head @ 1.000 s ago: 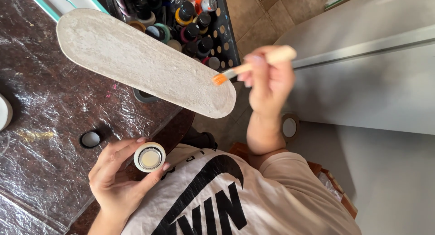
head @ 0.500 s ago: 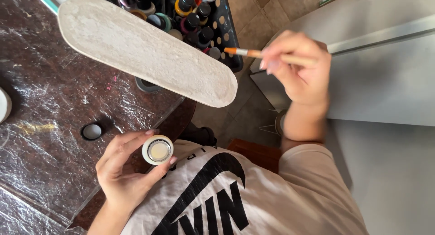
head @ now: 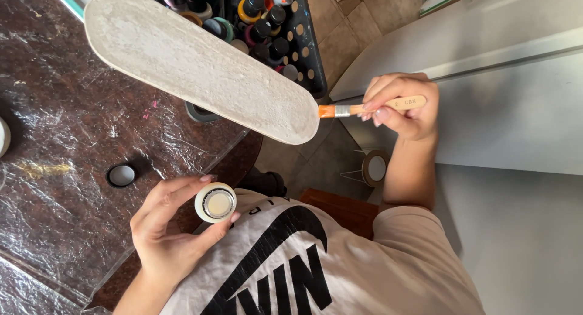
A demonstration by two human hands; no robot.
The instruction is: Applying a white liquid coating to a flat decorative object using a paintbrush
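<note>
- While the right hand [head: 404, 105] pinches a small brush [head: 370, 107] at the board's [head: 200, 63] lower-right tip, coating appears near-complete: the surface looks evenly whitish.
- Left hand [head: 167, 230], fingers curled, grips an open paint pot [head: 215, 202], lower centre.
- Lid [head: 121, 175] lies on the counter [head: 61, 218].

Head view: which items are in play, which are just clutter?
In play:
right hand holding paintbrush at oval board
left hand holding small open paint pot

Lying about:
rack of paint bottles
dark lid on table
tape roll on floor
</note>
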